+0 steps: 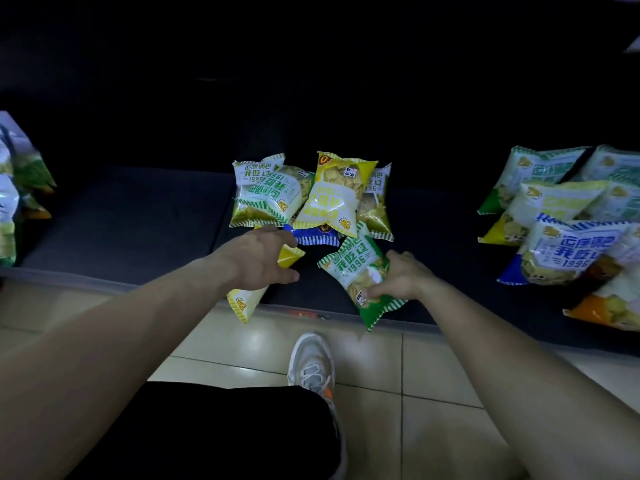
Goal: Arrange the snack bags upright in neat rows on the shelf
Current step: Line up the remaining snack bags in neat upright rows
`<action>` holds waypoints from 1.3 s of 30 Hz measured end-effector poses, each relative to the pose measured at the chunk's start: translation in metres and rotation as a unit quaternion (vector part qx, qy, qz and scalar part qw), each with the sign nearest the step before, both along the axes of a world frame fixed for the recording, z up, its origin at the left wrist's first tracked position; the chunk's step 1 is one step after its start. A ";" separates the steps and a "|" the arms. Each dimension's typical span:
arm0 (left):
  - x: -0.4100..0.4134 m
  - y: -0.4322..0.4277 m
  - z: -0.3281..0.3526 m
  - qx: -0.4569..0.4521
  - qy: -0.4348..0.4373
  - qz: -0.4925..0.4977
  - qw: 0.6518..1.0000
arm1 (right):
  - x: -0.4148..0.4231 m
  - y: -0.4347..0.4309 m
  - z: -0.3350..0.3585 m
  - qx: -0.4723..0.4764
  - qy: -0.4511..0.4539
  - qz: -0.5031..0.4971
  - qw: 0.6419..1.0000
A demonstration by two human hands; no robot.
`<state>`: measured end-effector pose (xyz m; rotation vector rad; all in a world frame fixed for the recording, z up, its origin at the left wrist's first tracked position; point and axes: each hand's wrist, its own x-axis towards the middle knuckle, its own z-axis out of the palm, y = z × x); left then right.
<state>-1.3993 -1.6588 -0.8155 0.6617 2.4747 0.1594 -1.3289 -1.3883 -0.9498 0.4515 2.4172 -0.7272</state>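
Note:
Several snack bags lie in a loose pile in the middle of the dark low shelf, green-white and yellow ones overlapping, a blue one underneath. My left hand grips a yellow-white striped bag that hangs over the shelf's front edge. My right hand holds a green-white bag by its lower end, tilted, just in front of the pile.
More bags lie heaped at the right end of the shelf and at the far left edge. The shelf's back is dark. Below are the tiled floor, my shoe and dark shorts.

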 end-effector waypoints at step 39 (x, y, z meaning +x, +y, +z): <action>0.115 0.300 0.030 0.070 0.179 -0.199 0.961 | 0.242 0.258 0.188 0.096 0.085 -0.081 0.988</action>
